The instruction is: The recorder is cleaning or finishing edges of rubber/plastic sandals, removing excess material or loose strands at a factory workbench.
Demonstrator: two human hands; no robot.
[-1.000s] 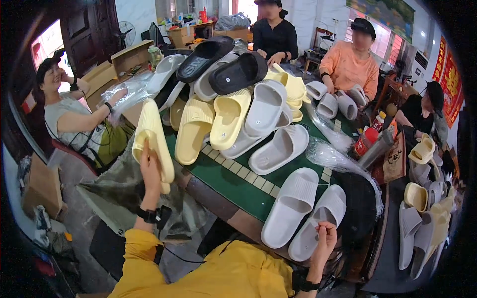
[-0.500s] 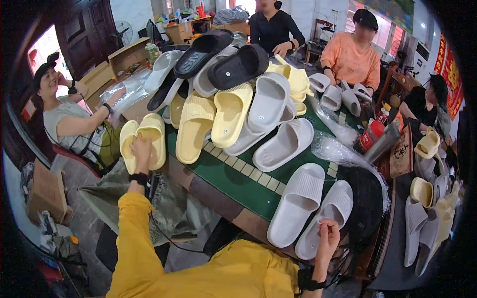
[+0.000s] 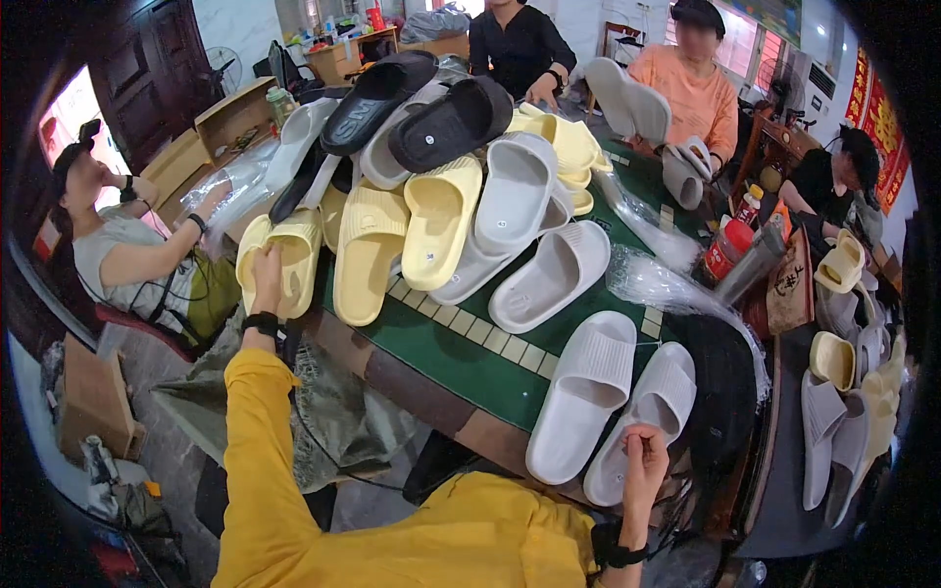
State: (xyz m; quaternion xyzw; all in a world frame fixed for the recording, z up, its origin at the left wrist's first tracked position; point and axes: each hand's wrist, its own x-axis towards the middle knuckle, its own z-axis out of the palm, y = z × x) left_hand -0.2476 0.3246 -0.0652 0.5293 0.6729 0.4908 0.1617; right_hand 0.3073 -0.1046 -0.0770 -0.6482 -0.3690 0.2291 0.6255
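My left hand [image 3: 266,278] grips a pair of pale yellow slide slippers [image 3: 303,257] at the table's left edge, its fingers partly hidden inside the right one. At the near right, a pair of light grey slide slippers [image 3: 580,402] lies on the table, toes pointing away from me. Over the heel of the right-hand grey slipper [image 3: 659,397], my right hand [image 3: 644,465] is closed with fingertips pinched together; whatever is between them is too small to make out. A thin strand shows between the two grey slippers near their toes.
A heap of black, yellow and grey slippers [image 3: 441,186] covers the middle of the green table [image 3: 446,358]. Clear plastic wrap [image 3: 676,289], a red-lidded jar [image 3: 727,247] and more slippers [image 3: 833,421] are at the right. Several people sit or stand around; one in orange holds grey slippers [image 3: 632,103].
The person in orange has lifted grey slippers off the table. My left hand and the yellow slippers have moved slightly up toward the heap. My right hand stays over the grey slipper.
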